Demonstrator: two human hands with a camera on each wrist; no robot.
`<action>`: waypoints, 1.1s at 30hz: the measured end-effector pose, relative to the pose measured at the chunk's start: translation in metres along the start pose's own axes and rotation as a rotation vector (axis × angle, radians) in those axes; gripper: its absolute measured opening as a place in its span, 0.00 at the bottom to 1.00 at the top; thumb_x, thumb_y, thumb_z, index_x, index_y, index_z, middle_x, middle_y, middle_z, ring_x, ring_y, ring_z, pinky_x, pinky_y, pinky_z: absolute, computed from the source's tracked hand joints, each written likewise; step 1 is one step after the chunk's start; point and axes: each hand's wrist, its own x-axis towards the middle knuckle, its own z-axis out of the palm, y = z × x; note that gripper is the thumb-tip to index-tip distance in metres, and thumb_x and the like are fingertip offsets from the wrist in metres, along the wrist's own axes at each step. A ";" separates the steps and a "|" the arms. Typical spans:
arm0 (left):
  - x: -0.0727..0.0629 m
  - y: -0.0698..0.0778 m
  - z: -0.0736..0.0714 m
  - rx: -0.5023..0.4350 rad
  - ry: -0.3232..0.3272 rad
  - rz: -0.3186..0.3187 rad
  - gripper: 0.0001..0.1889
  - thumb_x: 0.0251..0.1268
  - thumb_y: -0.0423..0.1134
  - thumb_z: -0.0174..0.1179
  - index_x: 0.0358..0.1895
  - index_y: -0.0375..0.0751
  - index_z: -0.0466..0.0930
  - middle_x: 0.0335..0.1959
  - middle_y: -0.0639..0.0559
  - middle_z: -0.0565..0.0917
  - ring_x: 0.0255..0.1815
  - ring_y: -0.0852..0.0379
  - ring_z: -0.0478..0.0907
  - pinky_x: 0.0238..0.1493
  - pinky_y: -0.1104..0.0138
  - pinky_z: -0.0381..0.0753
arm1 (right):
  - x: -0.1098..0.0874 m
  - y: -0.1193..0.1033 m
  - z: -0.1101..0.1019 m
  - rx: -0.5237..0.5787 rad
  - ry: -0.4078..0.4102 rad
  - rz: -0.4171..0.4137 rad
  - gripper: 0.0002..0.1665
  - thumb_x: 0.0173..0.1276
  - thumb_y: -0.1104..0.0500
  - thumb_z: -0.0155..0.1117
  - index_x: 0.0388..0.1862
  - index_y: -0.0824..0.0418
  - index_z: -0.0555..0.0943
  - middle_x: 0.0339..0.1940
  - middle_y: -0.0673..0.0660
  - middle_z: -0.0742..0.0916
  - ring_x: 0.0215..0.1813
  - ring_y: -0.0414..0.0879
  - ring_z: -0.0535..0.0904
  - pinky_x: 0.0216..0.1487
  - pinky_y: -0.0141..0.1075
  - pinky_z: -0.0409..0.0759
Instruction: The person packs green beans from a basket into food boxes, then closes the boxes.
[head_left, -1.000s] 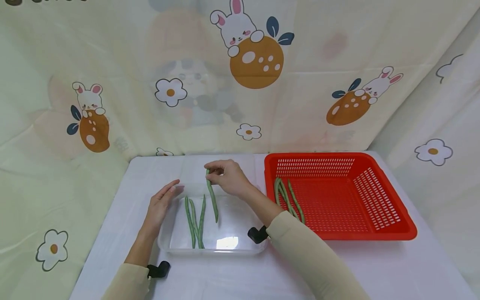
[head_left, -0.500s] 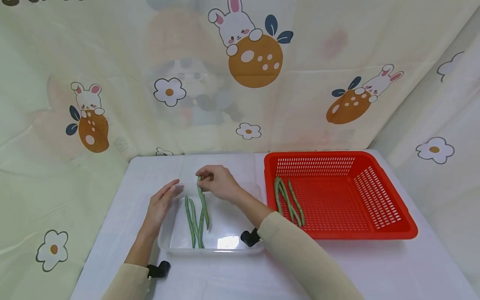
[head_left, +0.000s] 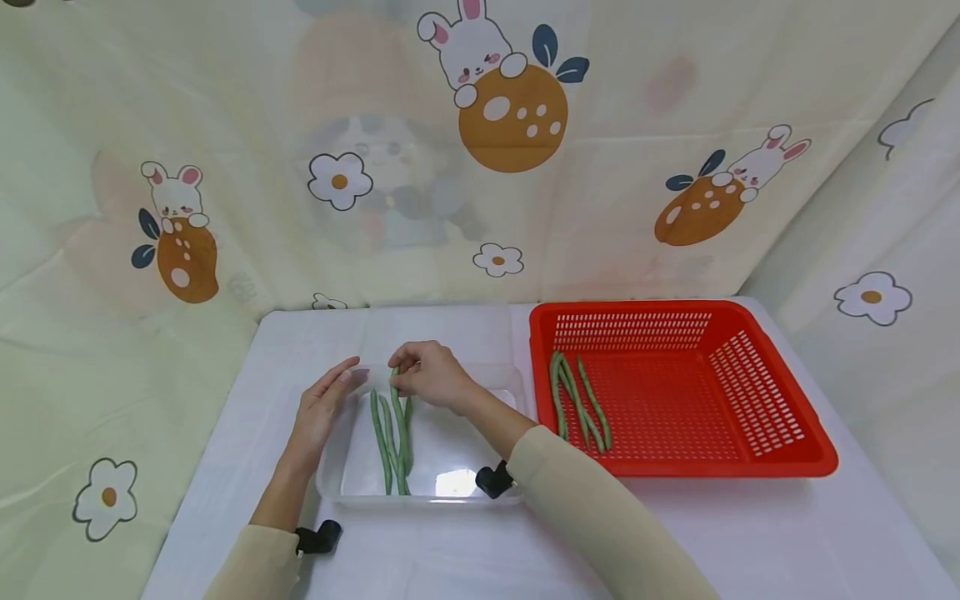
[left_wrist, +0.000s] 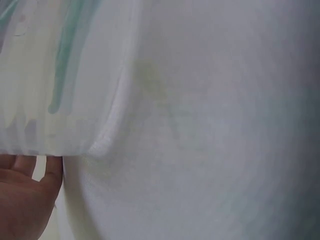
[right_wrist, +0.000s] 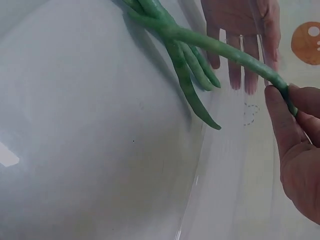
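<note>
My right hand (head_left: 433,377) pinches the upper end of a green bean (right_wrist: 235,55) between thumb and fingers, over the far part of a clear plastic box (head_left: 375,502). The bean's lower part crosses over other green beans (head_left: 380,442) lying in the box's left half. In the right wrist view, their ends (right_wrist: 190,95) fan out beneath the held bean. Along the box's left side, my left hand (head_left: 318,415) rests with fingers extended against the outer wall. The left wrist view catches only part of that hand (left_wrist: 25,195), beside the box wall (left_wrist: 75,130).
To the right of the box stands a red plastic basket (head_left: 667,392) with slotted walls. Several green beans (head_left: 577,400) lie along its left side. A white cloth (head_left: 480,550) covers the table, and a printed curtain (head_left: 405,275) hangs behind it.
My right hand has moved left and slightly toward me, lowering the held green bean onto the others in the box. My left hand has stayed at the box's side.
</note>
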 end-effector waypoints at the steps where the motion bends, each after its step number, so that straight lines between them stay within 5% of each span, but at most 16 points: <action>1: 0.000 0.001 0.000 0.001 -0.001 0.000 0.27 0.83 0.57 0.48 0.77 0.50 0.70 0.71 0.41 0.79 0.78 0.49 0.70 0.84 0.49 0.55 | -0.001 -0.001 -0.001 -0.042 -0.005 -0.010 0.09 0.67 0.70 0.72 0.46 0.65 0.86 0.34 0.55 0.84 0.31 0.42 0.85 0.43 0.43 0.89; 6: -0.002 0.005 0.001 -0.014 0.003 -0.006 0.26 0.84 0.55 0.48 0.77 0.49 0.71 0.71 0.40 0.78 0.77 0.50 0.71 0.84 0.51 0.55 | -0.003 -0.003 -0.003 -0.277 -0.052 -0.059 0.11 0.65 0.68 0.75 0.45 0.67 0.87 0.30 0.53 0.87 0.29 0.39 0.82 0.30 0.29 0.78; 11: -0.002 0.007 0.001 -0.021 -0.002 -0.007 0.26 0.85 0.53 0.48 0.77 0.49 0.70 0.72 0.40 0.77 0.79 0.51 0.68 0.84 0.52 0.53 | -0.004 -0.003 -0.003 -0.416 -0.066 -0.060 0.12 0.64 0.66 0.76 0.46 0.67 0.88 0.29 0.52 0.88 0.31 0.39 0.80 0.32 0.28 0.75; 20: -0.002 0.003 0.001 -0.016 -0.001 0.003 0.26 0.84 0.54 0.48 0.77 0.48 0.70 0.73 0.41 0.77 0.80 0.51 0.66 0.84 0.50 0.53 | -0.006 -0.001 -0.002 -0.506 -0.098 -0.042 0.15 0.64 0.62 0.77 0.48 0.66 0.88 0.33 0.53 0.89 0.34 0.40 0.80 0.34 0.29 0.76; 33: -0.001 0.000 0.001 0.000 -0.009 0.007 0.28 0.83 0.57 0.48 0.77 0.49 0.70 0.72 0.41 0.78 0.79 0.48 0.69 0.84 0.47 0.53 | -0.015 -0.010 0.001 -0.685 -0.197 -0.020 0.29 0.69 0.50 0.75 0.66 0.59 0.82 0.57 0.60 0.90 0.57 0.51 0.87 0.55 0.43 0.84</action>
